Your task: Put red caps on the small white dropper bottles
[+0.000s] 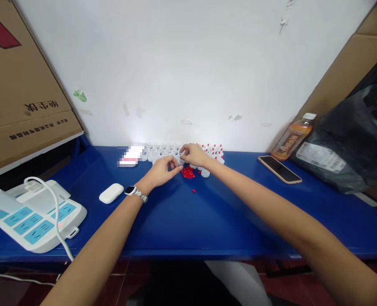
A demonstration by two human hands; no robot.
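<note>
Where the blue table [188,221] meets the white wall, just above the middle of the frame, both bare hands are brought together over a small heap of red pieces [187,172]. The left hand [163,170], with a wristwatch [134,192] worn on its wrist, is curled narrow, its fingertips pinched at the left edge of the heap; whether one piece is gripped between them cannot be told. The right hand [193,154] is likewise curled, its fingers closed around one small white bottle [181,160] held just above the heap.

One stray red piece [194,191] is seen alone, a little below the heap. Behind the hands a crowd of small white bottles [163,149] is packed against the wall; those right of the hands are fitted with red tips [214,149], those on the left are not. They are too small and too many to be counted.

One white earbud case [111,193] lies left of the left wrist. One white and light-blue power strip [32,216], with one white cable [52,208] plugged in, is set at the lower left. One cardboard box [19,85] fills the upper left. At the right, one phone [279,169] lies flat, one amber drink bottle [293,137] leans beside it, and one black plastic bag [354,140] rests at the far right edge.
</note>
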